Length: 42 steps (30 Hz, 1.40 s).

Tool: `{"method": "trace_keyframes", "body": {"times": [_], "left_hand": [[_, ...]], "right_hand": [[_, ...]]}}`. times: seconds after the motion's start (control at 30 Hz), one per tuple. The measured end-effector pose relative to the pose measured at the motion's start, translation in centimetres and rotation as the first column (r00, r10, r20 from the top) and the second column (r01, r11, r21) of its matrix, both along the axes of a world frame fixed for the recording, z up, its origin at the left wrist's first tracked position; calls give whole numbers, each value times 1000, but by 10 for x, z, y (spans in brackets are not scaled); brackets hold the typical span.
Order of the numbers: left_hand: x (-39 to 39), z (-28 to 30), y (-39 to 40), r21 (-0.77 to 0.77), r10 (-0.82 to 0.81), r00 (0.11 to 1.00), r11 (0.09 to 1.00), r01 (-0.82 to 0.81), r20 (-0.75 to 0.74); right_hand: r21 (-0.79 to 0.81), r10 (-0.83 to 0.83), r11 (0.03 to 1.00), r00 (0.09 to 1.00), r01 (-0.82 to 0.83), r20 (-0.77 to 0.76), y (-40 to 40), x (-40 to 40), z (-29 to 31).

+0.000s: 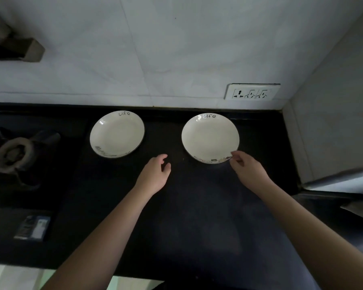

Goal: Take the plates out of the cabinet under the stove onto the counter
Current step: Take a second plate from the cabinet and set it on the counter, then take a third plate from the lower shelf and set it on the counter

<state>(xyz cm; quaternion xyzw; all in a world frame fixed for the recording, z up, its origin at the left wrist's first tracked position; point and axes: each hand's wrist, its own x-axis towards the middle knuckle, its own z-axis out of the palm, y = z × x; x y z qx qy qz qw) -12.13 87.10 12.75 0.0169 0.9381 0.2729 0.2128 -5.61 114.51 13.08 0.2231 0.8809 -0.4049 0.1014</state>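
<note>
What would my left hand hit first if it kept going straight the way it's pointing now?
Probably nothing soon. The left hand points up between the left plate and the right plate, over bare counter. Carried on, it would likely reach the wall, though depth is hard to judge.

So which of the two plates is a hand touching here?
The right plate, nearer the wall socket: the right hand's fingertips meet its near rim. The left plate sits untouched.

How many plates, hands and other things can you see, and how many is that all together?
Plates: 2, the left plate and the right plate
Hands: 2, the left hand and the right hand
Stove burners: 1, the burner
Wall sockets: 1, the socket panel
Total: 6
</note>
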Motion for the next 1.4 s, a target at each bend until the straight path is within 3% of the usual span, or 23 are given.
{"method": "trace_keyframes", "body": {"times": [0.3, 0.6, 0.7, 0.83, 0.93, 1.13, 1.27, 1.4], "left_hand": [[84, 20, -47, -300, -248, 929, 940, 162, -276], [166, 38, -104, -531, -208, 955, 845, 68, -210], [191, 38, -125, -530, -127, 978, 848, 20, -165], [230, 34, -162, -494, -106, 968, 869, -20, -227], [255, 33, -198, -386, -10, 973, 919, -81, -229], [355, 36, -277, -412, 33, 941, 893, -179, -337], [424, 45, -318, -431, 89, 946, 874, -224, -312], [468, 56, -351, -339, 205, 920, 885, -321, -335]], "right_hand": [[211, 334, 922, 942, -325, -9, -56, 45, 16], [417, 616, 709, 787, -569, 26, -123, 78, 39], [463, 645, 659, 762, -593, 58, -145, 97, 46], [555, 678, 588, 733, -589, 60, -171, 137, 56], [479, 722, 594, 691, -647, 39, -196, 167, 61], [554, 731, 529, 677, -643, 88, -263, 233, 65], [589, 755, 473, 646, -655, 112, -300, 279, 77], [607, 782, 426, 611, -671, 127, -325, 323, 87]]}}
